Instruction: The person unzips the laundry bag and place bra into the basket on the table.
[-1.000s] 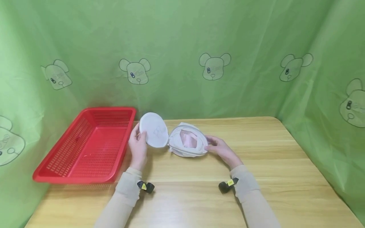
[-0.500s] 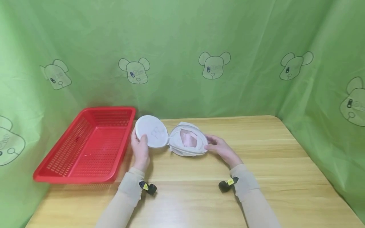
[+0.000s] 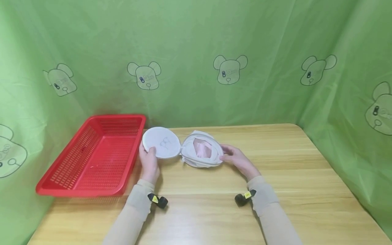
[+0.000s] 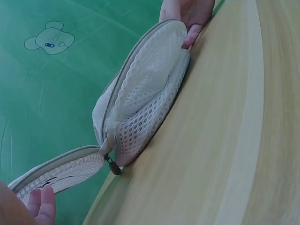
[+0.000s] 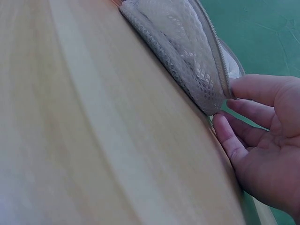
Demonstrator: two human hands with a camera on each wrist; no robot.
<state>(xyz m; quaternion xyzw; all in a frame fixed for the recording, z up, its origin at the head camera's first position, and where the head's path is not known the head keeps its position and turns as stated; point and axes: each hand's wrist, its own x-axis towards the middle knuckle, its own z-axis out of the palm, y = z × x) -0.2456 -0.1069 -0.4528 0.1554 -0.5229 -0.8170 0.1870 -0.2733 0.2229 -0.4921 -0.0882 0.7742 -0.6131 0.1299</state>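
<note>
A white mesh laundry bag (image 3: 187,160) rests on the table with its round lid (image 3: 165,141) folded out to the left. Through its mouth shows a light pink cloth (image 3: 203,149). My left hand (image 3: 149,165) holds the lid by its outer left edge, thumb on top and fingers beneath. On the opposite side, my right hand (image 3: 239,161) grips the bag's right edge at the zipper rim. A dark zipper pull (image 4: 112,166) hangs at the joint between lid and body in the left wrist view.
A red plastic basket (image 3: 122,180) with slotted walls stands at the left, close to my left hand. Behind the wooden table (image 3: 208,217) and along its sides hangs a green curtain (image 3: 190,98) with bear-head prints.
My left hand has lowered the lid outward to the left, so it lies flatter. The bag's body and my right hand have stayed where they were.
</note>
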